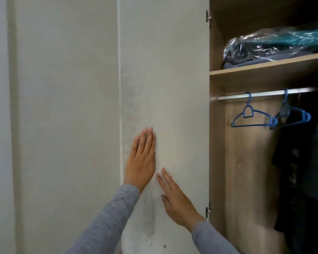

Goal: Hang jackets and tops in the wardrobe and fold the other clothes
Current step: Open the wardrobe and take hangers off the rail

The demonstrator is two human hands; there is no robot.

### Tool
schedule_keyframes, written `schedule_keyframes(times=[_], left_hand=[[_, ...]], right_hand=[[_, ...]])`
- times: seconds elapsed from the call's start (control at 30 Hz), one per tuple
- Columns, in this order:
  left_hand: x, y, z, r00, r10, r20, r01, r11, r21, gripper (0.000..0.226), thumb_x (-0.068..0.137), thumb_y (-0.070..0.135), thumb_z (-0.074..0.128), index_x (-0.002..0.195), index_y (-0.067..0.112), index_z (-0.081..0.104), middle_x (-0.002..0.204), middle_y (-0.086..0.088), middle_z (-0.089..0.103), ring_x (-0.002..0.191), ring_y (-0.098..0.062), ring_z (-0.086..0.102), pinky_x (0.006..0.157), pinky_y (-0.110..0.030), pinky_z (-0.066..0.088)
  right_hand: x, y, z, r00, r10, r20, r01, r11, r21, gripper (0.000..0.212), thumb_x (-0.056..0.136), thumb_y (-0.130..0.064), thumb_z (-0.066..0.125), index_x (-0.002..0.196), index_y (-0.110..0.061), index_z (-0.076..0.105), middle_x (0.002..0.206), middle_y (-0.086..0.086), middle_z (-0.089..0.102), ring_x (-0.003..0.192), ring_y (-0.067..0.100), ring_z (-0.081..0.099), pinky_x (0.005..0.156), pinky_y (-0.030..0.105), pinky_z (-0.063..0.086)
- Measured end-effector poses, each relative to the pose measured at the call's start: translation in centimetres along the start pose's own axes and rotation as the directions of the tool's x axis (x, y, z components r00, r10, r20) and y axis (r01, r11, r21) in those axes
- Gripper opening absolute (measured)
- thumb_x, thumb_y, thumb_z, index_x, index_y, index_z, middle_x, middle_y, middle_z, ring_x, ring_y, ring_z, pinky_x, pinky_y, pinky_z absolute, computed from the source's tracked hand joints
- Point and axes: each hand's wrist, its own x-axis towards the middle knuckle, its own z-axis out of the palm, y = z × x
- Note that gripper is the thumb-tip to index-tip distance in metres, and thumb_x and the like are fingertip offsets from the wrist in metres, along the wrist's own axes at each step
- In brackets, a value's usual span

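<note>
Head view.

The wardrobe (246,162) stands open at the right of the frame. Its inside walls are light wood-grain board. Its door (163,70) is a flat, matte, off-white panel with faint grey smudges, held along its right edge by 2 metal hinges (207,16), 1 near the top and 1 near the bottom.

The left hand (140,158) lies flat on the door near its left edge, fingers straight and together, gripping nothing. The right hand (176,198) lies just below and to the right of it, fingers straight and slightly spread on the panel, also gripping nothing. Both arms wear grey knit sleeves (106,217).

A wood-grain shelf (264,67) crosses the upper compartment. On it, against the left wall, rests a crinkled clear plastic bag (275,44) holding folded teal and dark fabric.

Below the shelf runs a round metal rail (264,94). 2 thin blue plastic hangers (251,116) hang from it, both bare, with open room below the left 1. Dark garments (305,171) hang in the right part of this compartment; their detail is lost in shadow.

Left of the door is a plain pale surface (62,107).
</note>
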Motion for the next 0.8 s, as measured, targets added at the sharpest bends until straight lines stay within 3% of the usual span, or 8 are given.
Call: schedule_keyframes(times=[0.13, 0.3, 0.43, 0.5, 0.53, 0.63, 0.7, 0.8], left_hand=[[-0.5, 4.6, 2.0, 0.998, -0.006, 0.057, 0.011, 0.995, -0.097, 0.057, 0.086, 0.011, 0.044, 0.141, -0.002, 0.038, 0.150, -0.016, 0.031, 0.141, -0.029, 0.026, 0.118, -0.042, 0.008], [-0.4, 14.0, 4.3, 0.976, -0.081, 0.200, 0.140, 0.942, -0.306, 0.053, 0.089, 0.019, 0.029, 0.135, -0.001, 0.046, 0.145, -0.017, 0.041, 0.137, -0.029, 0.035, 0.114, -0.046, 0.010], [0.7, 23.5, 6.0, 0.953, -0.068, 0.296, 0.218, 0.831, -0.512, 0.051, 0.090, 0.022, 0.029, 0.131, 0.001, 0.053, 0.141, -0.015, 0.047, 0.132, -0.028, 0.043, 0.108, -0.047, 0.028], [1.5, 29.0, 5.9, 0.944, -0.019, 0.328, 0.238, 0.728, -0.643, 0.055, 0.091, 0.026, 0.025, 0.135, 0.002, 0.047, 0.146, -0.013, 0.040, 0.137, -0.026, 0.036, 0.108, -0.046, 0.025], [1.8, 31.7, 5.5, 0.935, 0.016, 0.355, 0.255, 0.664, -0.702, 0.059, 0.092, 0.030, 0.018, 0.141, 0.003, 0.037, 0.151, -0.010, 0.028, 0.142, -0.021, 0.023, 0.113, -0.041, 0.016], [1.9, 39.3, 4.5, 0.918, 0.120, 0.378, 0.297, 0.424, -0.855, 0.063, 0.094, 0.045, -0.001, 0.149, 0.014, 0.008, 0.153, 0.007, -0.003, 0.142, -0.005, -0.009, 0.116, -0.026, -0.008], [1.9, 43.9, 3.8, 0.919, 0.168, 0.356, 0.307, 0.260, -0.916, 0.074, 0.090, 0.058, -0.007, 0.150, 0.016, 0.007, 0.152, 0.012, -0.005, 0.141, 0.001, -0.010, 0.119, -0.026, -0.004], [3.0, 49.7, 2.7, 0.895, 0.270, 0.356, 0.374, -0.014, -0.927, 0.073, 0.088, 0.059, 0.006, 0.150, 0.021, 0.012, 0.151, 0.019, 0.003, 0.140, 0.006, -0.002, 0.119, -0.022, 0.007]], right_hand=[[-3.8, 5.2, -3.5, 0.991, 0.113, 0.078, -0.100, 0.984, -0.145, 0.063, 0.099, -0.013, 0.032, 0.149, -0.035, 0.000, 0.148, -0.023, -0.021, 0.136, -0.005, -0.021, 0.118, 0.027, -0.004], [-8.5, 12.0, -12.0, 0.944, 0.329, 0.006, -0.311, 0.899, -0.310, 0.062, 0.099, -0.013, 0.034, 0.151, -0.028, 0.004, 0.157, -0.011, -0.012, 0.144, 0.008, -0.013, 0.117, 0.033, -0.005], [-11.2, 16.9, -18.7, 0.932, 0.350, -0.098, -0.352, 0.799, -0.488, 0.063, 0.096, -0.013, 0.035, 0.152, -0.027, 0.007, 0.159, -0.007, -0.007, 0.146, 0.011, -0.009, 0.117, 0.036, -0.002], [-12.7, 19.5, -21.6, 0.919, 0.375, -0.124, -0.370, 0.709, -0.600, 0.062, 0.096, -0.015, 0.037, 0.151, -0.025, 0.011, 0.158, -0.006, -0.004, 0.146, 0.014, -0.006, 0.119, 0.040, 0.001], [-13.5, 20.9, -23.0, 0.920, 0.361, -0.153, -0.368, 0.655, -0.660, 0.062, 0.093, -0.015, 0.041, 0.151, -0.024, 0.018, 0.159, -0.003, 0.003, 0.147, 0.016, 0.001, 0.119, 0.043, 0.006], [-15.6, 23.5, -26.2, 0.926, 0.323, -0.198, -0.344, 0.497, -0.796, 0.061, 0.077, -0.017, 0.052, 0.138, -0.018, 0.049, 0.147, 0.006, 0.041, 0.138, 0.024, 0.036, 0.108, 0.048, 0.025], [-16.6, 24.4, -27.8, 0.918, 0.349, -0.188, -0.328, 0.402, -0.855, 0.057, 0.074, -0.020, 0.048, 0.130, -0.018, 0.057, 0.139, 0.007, 0.052, 0.131, 0.025, 0.046, 0.104, 0.049, 0.035], [-17.5, 26.2, -29.9, 0.916, 0.354, -0.190, -0.285, 0.241, -0.928, 0.053, 0.075, -0.024, 0.047, 0.125, -0.016, 0.062, 0.135, 0.010, 0.055, 0.128, 0.026, 0.049, 0.104, 0.049, 0.035]])
